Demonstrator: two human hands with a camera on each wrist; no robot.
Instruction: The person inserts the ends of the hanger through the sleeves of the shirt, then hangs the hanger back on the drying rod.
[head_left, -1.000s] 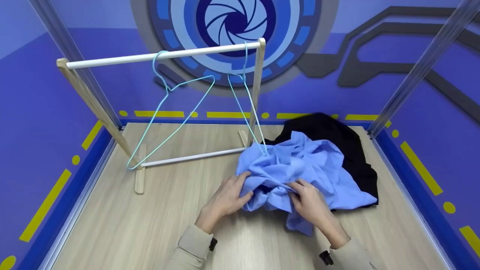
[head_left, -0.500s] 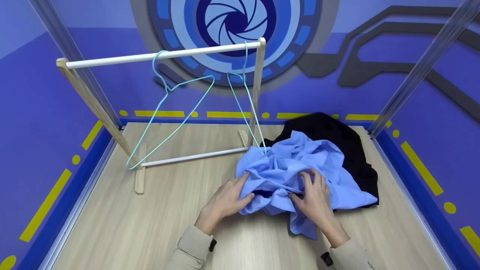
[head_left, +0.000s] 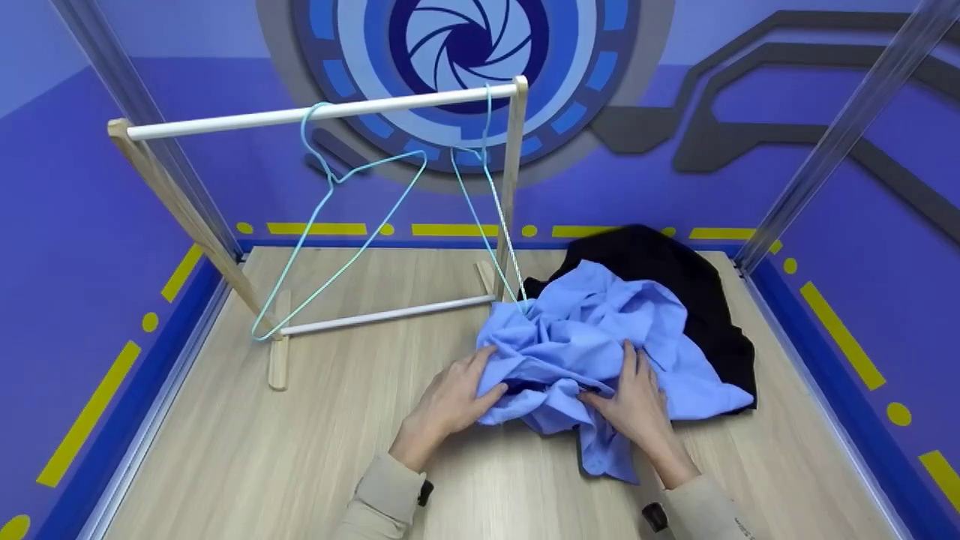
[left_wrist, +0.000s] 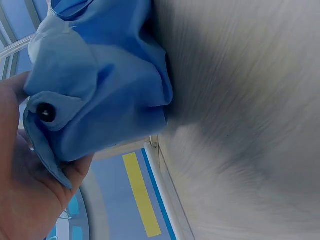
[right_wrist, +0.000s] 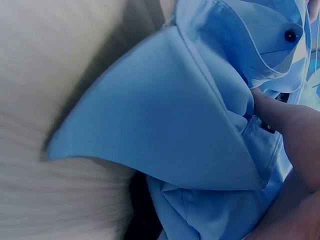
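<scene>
A crumpled light-blue shirt (head_left: 592, 315) lies on the tabletop, partly over a black garment (head_left: 697, 300). My left hand (head_left: 448, 397) grips the shirt's near-left edge between thumb and fingers. In the left wrist view, a flap of the shirt (left_wrist: 95, 100) with a dark button is held in that hand (left_wrist: 30, 185). On the shirt's near-right part, my right hand (head_left: 637, 401) holds the cloth with its thumb at the collar opening and fingers on top. A pointed collar (right_wrist: 160, 115) hangs beside this hand (right_wrist: 300, 145) in the right wrist view, where a dark label shows by the thumb.
A small wooden rack (head_left: 330, 112) with a white rail stands at the back left. Two light-blue hangers hang from it: one hanger (head_left: 375, 236) in the middle, another hanger (head_left: 469, 199) whose lower end reaches the shirt. Blue walls (head_left: 847, 225) enclose the tabletop.
My right hand has shifted slightly right and its fingers have spread over the cloth. The hanging collar part has moved a little nearer and right. The left hand has hardly moved.
</scene>
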